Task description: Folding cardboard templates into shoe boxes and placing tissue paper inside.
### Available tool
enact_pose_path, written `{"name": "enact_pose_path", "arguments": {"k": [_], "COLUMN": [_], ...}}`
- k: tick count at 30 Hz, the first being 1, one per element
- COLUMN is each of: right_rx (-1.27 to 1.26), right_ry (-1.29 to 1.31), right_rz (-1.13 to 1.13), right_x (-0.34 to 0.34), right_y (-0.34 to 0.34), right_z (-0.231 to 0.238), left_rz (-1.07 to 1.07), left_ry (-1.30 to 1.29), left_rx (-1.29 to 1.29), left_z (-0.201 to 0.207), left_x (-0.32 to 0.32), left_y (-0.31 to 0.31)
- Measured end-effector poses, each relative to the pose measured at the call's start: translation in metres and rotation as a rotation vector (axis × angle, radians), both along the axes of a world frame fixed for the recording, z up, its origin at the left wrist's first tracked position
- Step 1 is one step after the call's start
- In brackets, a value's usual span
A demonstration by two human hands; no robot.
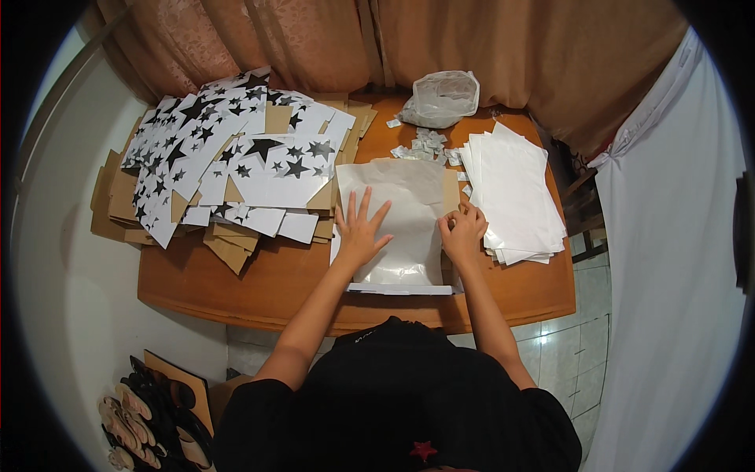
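Observation:
A greyish, slightly shiny translucent sheet (401, 236) lies over an open flat cardboard box (451, 189) in front of me. The box's brown inside shows along the right, and its white edge runs along the front. My left hand (359, 238) rests flat on the sheet's left part with fingers spread. At the sheet's right edge, my right hand (465, 231) has its fingers curled, thumb and forefinger pinching the edge. Just right of that hand lies a stack of white paper sheets (515, 193).
A heap of flat cardboard pieces printed with black stars (224, 149) covers the table's left side. Small white packets (429, 145) lie scattered before a translucent plastic bag (442, 100) at the back. The wooden table's front edge (236, 318) curves near me. Shoes (130, 421) stand lower left.

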State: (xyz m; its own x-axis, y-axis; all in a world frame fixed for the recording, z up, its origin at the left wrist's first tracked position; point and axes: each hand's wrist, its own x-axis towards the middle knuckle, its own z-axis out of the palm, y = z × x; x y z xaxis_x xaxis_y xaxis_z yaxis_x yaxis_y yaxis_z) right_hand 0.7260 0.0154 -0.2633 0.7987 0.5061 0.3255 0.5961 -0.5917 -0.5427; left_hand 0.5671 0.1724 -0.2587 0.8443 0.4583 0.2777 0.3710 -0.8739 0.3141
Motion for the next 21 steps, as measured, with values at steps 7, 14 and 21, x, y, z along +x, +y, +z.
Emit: {"name": "enact_pose_path", "arguments": {"k": [7,14,21], "right_rx": [-0.099,-0.145,-0.109], "right_ry": [0.114,0.178,0.172], "right_rz": [-0.066,-0.071,0.039], "right_x": [0.006,0.009,0.023], "right_y": [-0.011,-0.01,-0.003], "right_z": [0.003,0.014,0.005], "left_rz": [-0.176,0.19,0.356], "left_ry": [-0.081,-0.473,-0.371], "left_rx": [-0.096,-0.186,-0.5], "left_z": [-0.001,-0.006,0.003], "left_x": [0.005,-0.007,0.002], "left_y": [0.0,0.022,0.046]}}
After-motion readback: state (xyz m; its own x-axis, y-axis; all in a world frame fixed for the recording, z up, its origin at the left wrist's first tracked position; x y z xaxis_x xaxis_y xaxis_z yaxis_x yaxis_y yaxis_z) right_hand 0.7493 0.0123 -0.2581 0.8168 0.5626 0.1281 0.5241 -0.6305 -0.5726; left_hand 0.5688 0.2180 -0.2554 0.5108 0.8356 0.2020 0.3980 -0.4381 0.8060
